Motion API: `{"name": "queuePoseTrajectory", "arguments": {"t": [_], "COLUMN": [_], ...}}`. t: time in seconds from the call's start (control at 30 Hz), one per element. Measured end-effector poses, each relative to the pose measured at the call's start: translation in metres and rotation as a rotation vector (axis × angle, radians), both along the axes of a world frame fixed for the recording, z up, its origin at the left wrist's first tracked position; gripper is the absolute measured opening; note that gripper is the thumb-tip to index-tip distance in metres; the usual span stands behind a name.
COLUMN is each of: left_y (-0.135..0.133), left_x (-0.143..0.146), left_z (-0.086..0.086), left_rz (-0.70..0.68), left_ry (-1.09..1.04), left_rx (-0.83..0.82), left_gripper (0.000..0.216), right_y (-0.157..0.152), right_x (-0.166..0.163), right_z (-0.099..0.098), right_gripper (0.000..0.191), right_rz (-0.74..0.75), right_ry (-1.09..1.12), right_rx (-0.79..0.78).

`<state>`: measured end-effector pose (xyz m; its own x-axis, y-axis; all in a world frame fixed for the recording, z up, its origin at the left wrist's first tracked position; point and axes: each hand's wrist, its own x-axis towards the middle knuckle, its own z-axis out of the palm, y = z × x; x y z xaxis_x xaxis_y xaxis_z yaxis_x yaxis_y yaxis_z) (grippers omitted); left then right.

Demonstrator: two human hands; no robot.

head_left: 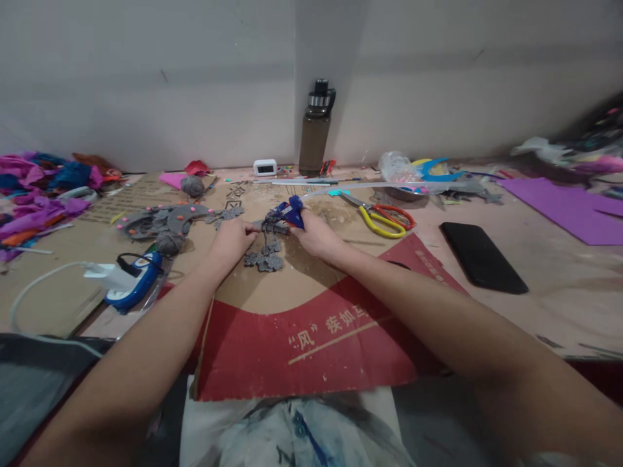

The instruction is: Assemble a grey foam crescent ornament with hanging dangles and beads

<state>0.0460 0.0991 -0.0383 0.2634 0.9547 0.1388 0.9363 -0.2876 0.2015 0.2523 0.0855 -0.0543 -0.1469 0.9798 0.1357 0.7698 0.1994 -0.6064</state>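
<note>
My right hand [316,235] is closed round a blue hot glue gun [293,211], with a long translucent glue stick [370,187] trailing from it to the right. The gun's front end is over a small grey felt piece [267,259] with ragged, petal-like ends, lying on the cardboard. From the other side, my left hand [232,241] pinches the edge of this grey piece; its fingertips are partly hidden. Just left of that hand lies a grey curved band [181,220] dotted with orange and pink bits, beside a grey yarn ball [170,242].
Yellow- and red-handled scissors [384,222] and a black phone [483,257] lie at right. A bottle [315,133] and small white clock [265,168] stand behind. At left are a blue power strip [134,284] with a white cable and coloured scraps [43,188]. Red-printed cardboard [302,350] covers the near edge.
</note>
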Motion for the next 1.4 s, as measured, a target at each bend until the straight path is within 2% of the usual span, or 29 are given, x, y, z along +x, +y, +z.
{"name": "queuePoseTrajectory", "arguments": {"t": [0.27, 0.53, 0.73, 0.87, 1.17, 1.4], "left_y": [0.0006, 0.0023, 0.0012, -0.0002, 0.0024, -0.0003], "left_x": [-0.0002, -0.0007, 0.0002, 0.0011, -0.0009, 0.0004], "left_z": [0.0006, 0.0005, 0.0018, 0.0037, 0.0, 0.0038], "left_rz": [0.019, 0.013, 0.0, 0.029, 0.009, 0.002], "left_ry": [0.038, 0.089, 0.076, 0.087, 0.028, 0.05], "left_rx": [-0.032, -0.024, -0.021, -0.046, -0.042, -0.05], "left_gripper": [0.031, 0.032, 0.032, 0.032, 0.031, 0.033], "right_y": [-0.0005, 0.0026, -0.0015, -0.0022, -0.0014, -0.0031], "right_x": [0.0002, 0.0035, -0.0001, 0.0006, 0.0029, 0.002], "right_z": [0.0009, -0.0032, 0.0032, 0.001, -0.0001, 0.0014], "right_gripper": [0.028, 0.031, 0.027, 0.027, 0.027, 0.025], "right_rz": [-0.075, 0.004, -0.029, -0.054, 0.0, -0.069], "right_ry": [-0.005, -0.012, -0.058, -0.038, -0.043, -0.051], "right_rx": [-0.026, -0.008, -0.017, -0.008, -0.013, -0.003]}}
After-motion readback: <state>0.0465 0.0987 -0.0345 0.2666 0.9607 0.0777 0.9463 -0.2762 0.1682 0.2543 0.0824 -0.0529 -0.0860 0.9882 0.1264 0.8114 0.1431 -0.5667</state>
